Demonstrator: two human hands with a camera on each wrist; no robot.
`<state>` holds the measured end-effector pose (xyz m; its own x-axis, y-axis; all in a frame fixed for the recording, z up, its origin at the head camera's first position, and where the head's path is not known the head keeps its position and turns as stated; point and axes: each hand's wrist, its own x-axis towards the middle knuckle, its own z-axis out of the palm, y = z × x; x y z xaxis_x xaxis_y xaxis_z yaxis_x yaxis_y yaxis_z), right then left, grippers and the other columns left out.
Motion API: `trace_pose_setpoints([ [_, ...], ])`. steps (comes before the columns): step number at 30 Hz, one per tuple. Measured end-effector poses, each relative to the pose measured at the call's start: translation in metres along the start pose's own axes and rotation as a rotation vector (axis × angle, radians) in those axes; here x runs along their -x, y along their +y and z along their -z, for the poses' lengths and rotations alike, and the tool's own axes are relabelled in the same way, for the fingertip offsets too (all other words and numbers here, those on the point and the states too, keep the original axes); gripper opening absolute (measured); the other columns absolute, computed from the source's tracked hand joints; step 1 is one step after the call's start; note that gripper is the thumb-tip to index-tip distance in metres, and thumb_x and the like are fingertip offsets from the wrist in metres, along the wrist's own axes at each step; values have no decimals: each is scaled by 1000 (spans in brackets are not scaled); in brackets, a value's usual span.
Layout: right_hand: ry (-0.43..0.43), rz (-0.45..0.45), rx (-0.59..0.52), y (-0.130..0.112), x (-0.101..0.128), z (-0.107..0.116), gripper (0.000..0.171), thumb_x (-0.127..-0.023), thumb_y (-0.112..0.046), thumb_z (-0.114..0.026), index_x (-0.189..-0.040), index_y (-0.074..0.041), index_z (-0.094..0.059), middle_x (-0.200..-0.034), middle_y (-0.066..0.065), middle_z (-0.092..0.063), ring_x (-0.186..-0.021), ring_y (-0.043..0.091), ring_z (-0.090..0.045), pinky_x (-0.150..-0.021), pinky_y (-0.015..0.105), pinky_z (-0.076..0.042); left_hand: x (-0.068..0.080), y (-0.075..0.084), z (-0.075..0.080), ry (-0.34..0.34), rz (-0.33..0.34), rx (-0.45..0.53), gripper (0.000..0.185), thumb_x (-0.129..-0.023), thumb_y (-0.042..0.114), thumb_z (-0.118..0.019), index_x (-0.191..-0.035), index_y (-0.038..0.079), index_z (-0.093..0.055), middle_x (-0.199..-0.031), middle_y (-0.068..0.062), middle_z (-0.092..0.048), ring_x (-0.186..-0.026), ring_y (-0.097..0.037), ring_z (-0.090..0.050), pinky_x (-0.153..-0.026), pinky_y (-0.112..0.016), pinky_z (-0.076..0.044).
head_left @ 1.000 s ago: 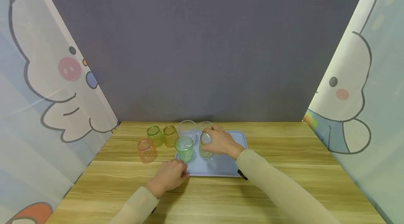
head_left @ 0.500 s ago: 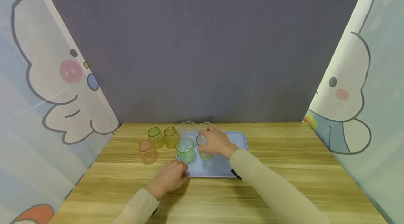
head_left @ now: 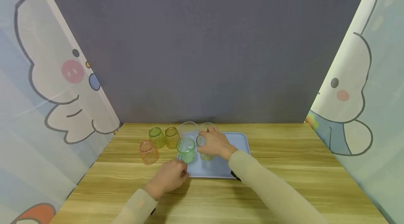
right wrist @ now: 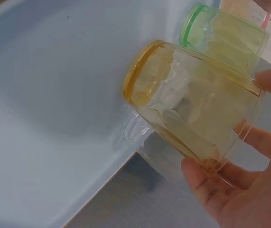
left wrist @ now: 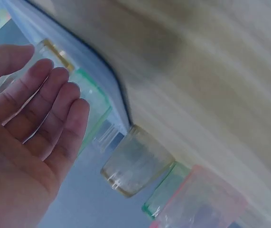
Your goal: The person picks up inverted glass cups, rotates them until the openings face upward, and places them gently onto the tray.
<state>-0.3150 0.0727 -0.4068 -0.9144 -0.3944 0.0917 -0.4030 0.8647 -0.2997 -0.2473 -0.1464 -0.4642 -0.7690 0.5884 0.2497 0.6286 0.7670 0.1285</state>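
Note:
My right hand [head_left: 215,143] grips a pale yellow glass tumbler [right wrist: 192,104] near its upper end, thumb and fingers spread round it. The tumbler's thick amber end faces the blue tray [head_left: 221,169], close over its surface. Left of it on the tray stands a light green glass [head_left: 186,153]. Behind are two clear glasses [head_left: 188,129], the right one partly hidden by my right hand. My left hand [head_left: 169,175] is by the tray's front left corner; the left wrist view shows its fingers [left wrist: 61,114] loosely bent, holding nothing.
Left of the tray on the wooden table [head_left: 277,189] stand a pink glass [head_left: 149,154], a green glass [head_left: 157,138] and an amber glass [head_left: 172,139]. A dark grey panel [head_left: 202,48] rises behind the table, with printed curtains [head_left: 347,112] at both sides.
My right hand has shifted slightly left with the yellow tumbler, nearer the light green glass, then stayed almost still. My left hand has kept its place.

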Motion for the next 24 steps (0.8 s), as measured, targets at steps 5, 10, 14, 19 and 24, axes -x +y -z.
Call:
trace_pose_setpoints([
  [5,6,6,-3,0,1,-1,64,-85,-44,-65,-143,-19,-59,-131,10,-52,-119,27,-47,-70,41,-53,-1,-3,16,77,-31,-7,20,-85,15,-79,-73,17,-64,-75,6,-58,-67,-10,-55,-56,-26,-47],
  [10,13,15,-3,1,2,-3,64,-86,-44,-65,-144,-18,-59,-132,11,-52,-118,26,-47,-72,42,-54,-1,-12,30,203,-20,-54,16,-83,12,-78,-77,15,-64,-78,5,-58,-71,-13,-57,-59,-29,-48],
  [14,11,17,-5,2,1,-4,63,-87,-43,-64,-144,-17,-59,-135,12,-52,-121,27,-46,-73,43,-54,-2,-23,41,279,23,-128,10,-83,13,-78,-82,12,-68,-82,3,-61,-77,-19,-60,-65,-35,-52],
  [19,21,24,-3,2,2,-4,63,-86,-43,-64,-143,-17,-59,-136,12,-52,-124,28,-45,-75,45,-55,-1,-39,53,295,60,-211,11,-84,12,-78,-90,7,-70,-87,-3,-64,-78,-25,-62,-64,-41,-53],
  [24,27,26,8,3,1,-5,63,-86,-44,-63,-143,-18,-59,-135,12,-52,-123,28,-46,-78,46,-54,2,-53,58,277,101,-254,17,-86,13,-75,-98,1,-70,-94,-12,-65,-84,-33,-62,-74,-50,-55],
])
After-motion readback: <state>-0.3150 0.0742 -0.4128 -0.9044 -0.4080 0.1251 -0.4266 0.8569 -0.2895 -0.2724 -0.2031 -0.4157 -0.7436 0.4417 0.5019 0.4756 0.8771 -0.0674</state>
